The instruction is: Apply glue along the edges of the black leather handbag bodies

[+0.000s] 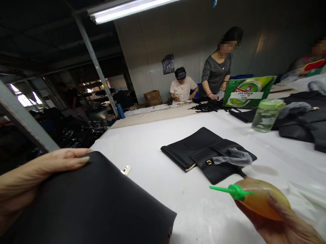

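Nozzle to panel: the green nozzle (220, 189) is pointed leftward, toward the side where the black panel (101, 203) is held; its tip is kept apart from the panel's right-hand corner, with white tabletop (142, 148) seen between.
Nearer hand: the panel is gripped by the left hand (56, 164); the right hand (287, 222) is set well apart from it, to the right.
Panel's lie: from the left hand the upper edge is slanted down to the right; the lower part is cut off by the frame, so its long axis cannot be told, nor whether the table is touched.
Bottle's axis: the squeeze bottle (265, 195) is held on its side, its length run from the nozzle at left to the base at lower right; amber contents are seen through the wall.
Left hand: closed on the panel's upper edge, with the thumb laid on top; the fingers beneath are hidden.
Right hand: curled round the bottle's body, with the thumb laid along the near side; how hard it is squeezed cannot be told.
Black bag piece (200, 140): laid flat on the table beyond both hands, with gold fittings (209, 162) and a clear plastic strip (232, 158) shown on it.
White object (126, 170): partly hidden behind the panel's edge; what it is cannot be told.
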The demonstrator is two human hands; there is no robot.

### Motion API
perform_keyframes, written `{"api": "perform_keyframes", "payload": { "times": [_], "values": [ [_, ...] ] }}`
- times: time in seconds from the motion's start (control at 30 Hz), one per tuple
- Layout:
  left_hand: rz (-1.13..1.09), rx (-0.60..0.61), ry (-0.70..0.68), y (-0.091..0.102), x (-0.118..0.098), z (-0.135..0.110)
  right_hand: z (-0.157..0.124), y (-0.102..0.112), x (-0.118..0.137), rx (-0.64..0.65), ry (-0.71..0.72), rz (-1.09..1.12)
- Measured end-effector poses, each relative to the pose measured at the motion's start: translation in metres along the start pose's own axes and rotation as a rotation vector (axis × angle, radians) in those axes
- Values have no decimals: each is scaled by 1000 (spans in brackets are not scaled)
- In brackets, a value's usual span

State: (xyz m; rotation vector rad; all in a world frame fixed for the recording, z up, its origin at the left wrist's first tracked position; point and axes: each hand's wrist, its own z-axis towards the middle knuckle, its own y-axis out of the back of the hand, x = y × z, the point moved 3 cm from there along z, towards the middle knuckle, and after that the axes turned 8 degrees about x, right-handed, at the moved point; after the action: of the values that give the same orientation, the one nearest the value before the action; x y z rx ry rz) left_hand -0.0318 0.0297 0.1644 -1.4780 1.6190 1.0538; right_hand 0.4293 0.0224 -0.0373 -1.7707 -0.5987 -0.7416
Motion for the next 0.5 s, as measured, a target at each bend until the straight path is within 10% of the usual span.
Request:
{"api": "perform_keyframes", "payload": {
  "times": [0.13,0.3,0.5],
  "values": [
    [-11,179,120,-46,39,39,-7,7,-19,39,-37,-60],
    [11,234,243,-60,105,95,-10,18,-39,109,-49,-162],
    [10,245,268,-62,113,106,2,21,-42,119,12,-342]
  ]
}}
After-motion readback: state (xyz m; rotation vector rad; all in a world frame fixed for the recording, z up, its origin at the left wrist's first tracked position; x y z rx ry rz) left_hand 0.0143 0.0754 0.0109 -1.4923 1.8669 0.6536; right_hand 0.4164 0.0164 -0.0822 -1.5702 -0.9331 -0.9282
